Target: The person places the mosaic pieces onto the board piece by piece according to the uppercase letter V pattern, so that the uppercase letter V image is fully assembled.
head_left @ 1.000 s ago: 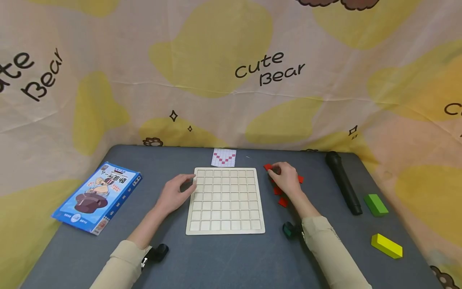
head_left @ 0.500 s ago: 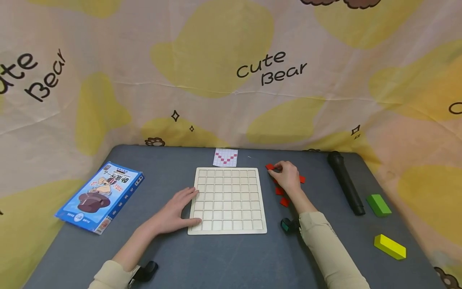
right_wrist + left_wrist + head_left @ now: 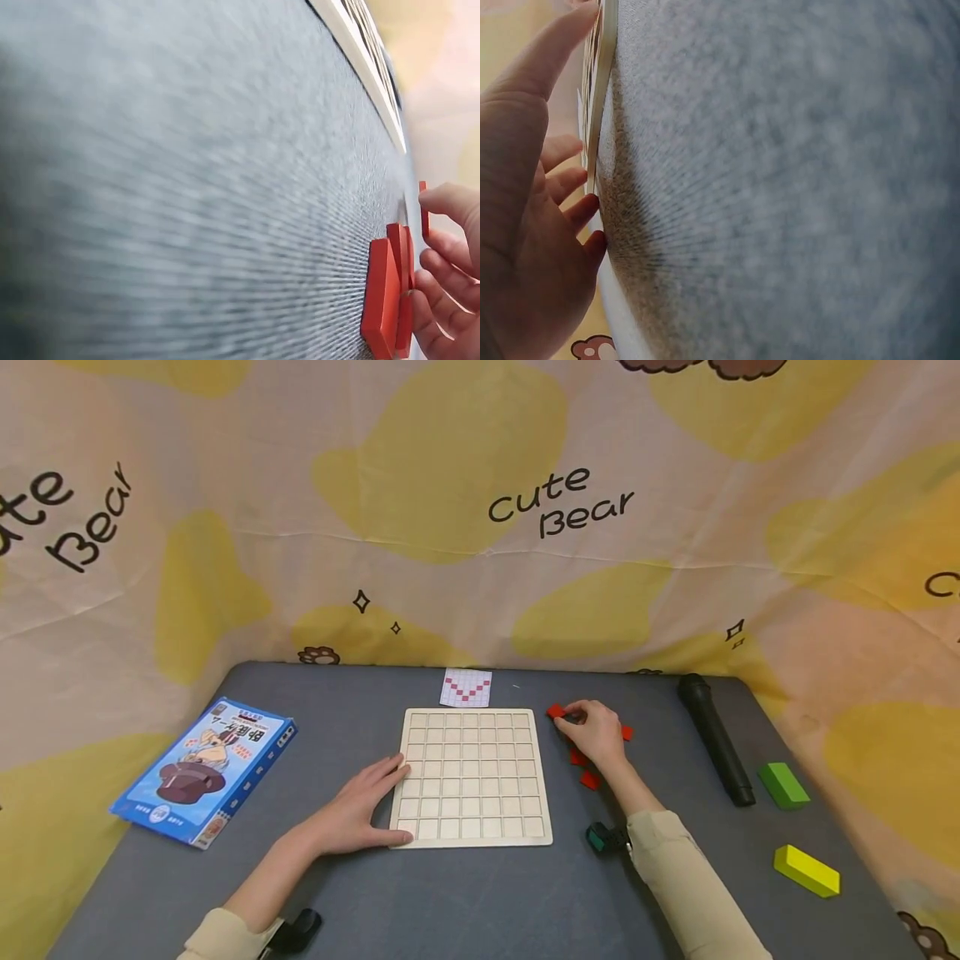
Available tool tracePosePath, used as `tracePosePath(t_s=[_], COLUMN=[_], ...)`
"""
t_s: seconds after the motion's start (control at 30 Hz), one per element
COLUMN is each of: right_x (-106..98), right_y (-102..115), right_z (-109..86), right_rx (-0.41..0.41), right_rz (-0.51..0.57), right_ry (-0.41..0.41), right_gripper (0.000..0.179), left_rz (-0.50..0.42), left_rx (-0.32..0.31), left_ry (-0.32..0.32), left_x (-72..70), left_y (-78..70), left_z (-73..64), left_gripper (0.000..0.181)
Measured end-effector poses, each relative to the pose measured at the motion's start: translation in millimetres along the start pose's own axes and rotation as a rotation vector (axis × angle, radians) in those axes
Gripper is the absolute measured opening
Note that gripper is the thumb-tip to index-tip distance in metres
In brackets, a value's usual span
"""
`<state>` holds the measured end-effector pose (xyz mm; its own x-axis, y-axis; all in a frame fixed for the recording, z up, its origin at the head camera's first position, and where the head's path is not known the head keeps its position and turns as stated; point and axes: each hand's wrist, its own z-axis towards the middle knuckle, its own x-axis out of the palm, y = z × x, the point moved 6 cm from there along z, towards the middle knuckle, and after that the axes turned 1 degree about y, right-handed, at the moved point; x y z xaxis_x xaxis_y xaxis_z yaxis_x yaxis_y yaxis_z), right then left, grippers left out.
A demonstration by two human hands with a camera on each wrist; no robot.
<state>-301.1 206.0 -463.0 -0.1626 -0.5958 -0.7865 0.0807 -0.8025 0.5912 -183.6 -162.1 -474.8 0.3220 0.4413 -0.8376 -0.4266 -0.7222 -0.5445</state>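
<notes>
A pale gridded board [image 3: 471,777] lies flat in the middle of the grey table. My left hand [image 3: 356,810] rests along its left side, fingers extended and thumb at the near left corner. In the left wrist view, the thumb [image 3: 551,49] and fingertips meet the board's edge [image 3: 604,82]. Right of the board, my right hand [image 3: 596,732] pinches a red square tile [image 3: 424,210] between thumb and index finger. Beneath that hand lie several more red tiles [image 3: 381,296], partly hidden by it in the head view.
Behind the board lies a small paper card [image 3: 466,687] printed with a pink V pattern. A blue picture box [image 3: 206,768] is at the left. Toward the right edge are a black microphone [image 3: 716,739], a green block [image 3: 783,786] and a yellow block [image 3: 807,871].
My left hand has moved from the board's upper left toward its near left corner, its fingers spreading along the edge. The right hand stays among the red tiles with only a slight shift.
</notes>
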Motion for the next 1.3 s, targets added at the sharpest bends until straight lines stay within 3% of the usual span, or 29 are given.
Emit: tracePosePath(t_s=[0.23, 0.43, 0.77, 1.13, 1.3], right_x=[-4.1, -2.0, 13.2, 36.6, 43.1], right_y=[10.9, 24.1, 49.4, 91.5, 103.7], right_z=[-16.5, -35.3, -71.6, -100.5, -107.4], right_rx=[-0.026, -0.049, -0.121, -0.370, -0.442], right_rz=[0.087, 0.173, 0.262, 0.287, 0.189], right_ry=[0.013, 0.027, 0.137, 0.305, 0.340], right_gripper=[0.030, 0.026, 0.020, 0.016, 0.018], left_rz=[0.000, 0.011, 0.026, 0.055, 0.058], left_rx=[-0.015, -0.011, 0.002, 0.000, -0.009], left_ry=[0.034, 0.020, 0.018, 0.019, 0.026], left_x=[1.5, 1.2, 2.3, 2.4, 1.5], left_y=[1.5, 3.6, 4.7, 1.3, -0.3], left_z=[-0.5, -0.9, -1.6, -1.1, -1.4], left_gripper=[0.105, 0.111, 0.115, 0.114, 0.113])
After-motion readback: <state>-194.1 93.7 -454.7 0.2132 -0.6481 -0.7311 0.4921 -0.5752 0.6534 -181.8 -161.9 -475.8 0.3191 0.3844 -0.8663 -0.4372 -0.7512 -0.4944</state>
